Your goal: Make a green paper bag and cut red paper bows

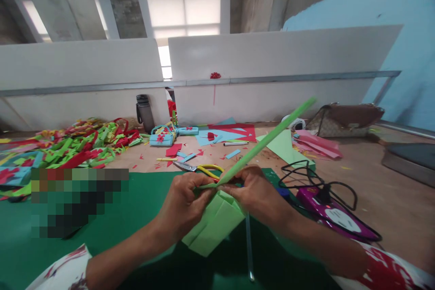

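Both my hands meet over the green mat (142,199) in the middle of the view. My left hand (183,206) is closed, pinching the top edge of a folded light-green paper piece (214,224). My right hand (254,192) is closed too, pressing one end of a long light-green paper strip (272,138) onto that folded piece. The strip sticks up and to the right, away from me. A thin clear stick (249,247) lies on the mat under my right wrist.
Yellow-handled scissors (204,168) lie just beyond my hands. A purple glue gun (335,213) with black cable sits right. A heap of coloured paper strips (74,142) fills the left. A dark bottle (144,112), small paper baskets (162,136), paper sheets (234,131) and a brown bag (343,120) stand further back.
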The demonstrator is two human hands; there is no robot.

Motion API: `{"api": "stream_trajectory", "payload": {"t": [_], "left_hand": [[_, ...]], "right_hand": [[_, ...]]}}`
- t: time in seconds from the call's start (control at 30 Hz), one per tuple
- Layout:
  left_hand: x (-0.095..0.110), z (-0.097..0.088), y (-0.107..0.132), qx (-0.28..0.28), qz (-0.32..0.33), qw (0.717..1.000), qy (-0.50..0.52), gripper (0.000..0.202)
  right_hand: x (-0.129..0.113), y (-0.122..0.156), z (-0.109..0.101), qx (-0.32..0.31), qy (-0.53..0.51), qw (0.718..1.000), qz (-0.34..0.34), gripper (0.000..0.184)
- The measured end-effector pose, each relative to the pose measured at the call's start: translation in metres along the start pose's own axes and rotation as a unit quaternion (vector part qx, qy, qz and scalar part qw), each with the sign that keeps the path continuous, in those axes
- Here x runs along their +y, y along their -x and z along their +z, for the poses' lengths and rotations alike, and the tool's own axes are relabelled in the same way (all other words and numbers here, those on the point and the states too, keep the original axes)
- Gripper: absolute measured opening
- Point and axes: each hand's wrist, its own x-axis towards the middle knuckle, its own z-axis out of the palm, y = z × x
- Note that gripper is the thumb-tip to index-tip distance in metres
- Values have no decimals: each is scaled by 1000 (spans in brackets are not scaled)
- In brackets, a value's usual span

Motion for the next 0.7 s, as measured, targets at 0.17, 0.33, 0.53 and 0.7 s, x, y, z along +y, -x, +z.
{"api": "stream_trajectory", "payload": {"t": [0.17,0.33,0.53,0.7], "left_hand": [[2,-1,-1,-17,3,999,47,15],[3,-4,-2,-25,19,996,85,14],[3,-4,-4,-11,56,990,129,11],[3,-2,-4,4,43,989,145,10]], "right_hand": [[1,1,-1,-5,-34,999,-15,13],[-2,1,-2,-11,-36,999,14,14],[2,-1,-2,-39,-159,985,51,22],[3,-2,-2,-49,-212,972,85,19]]}}
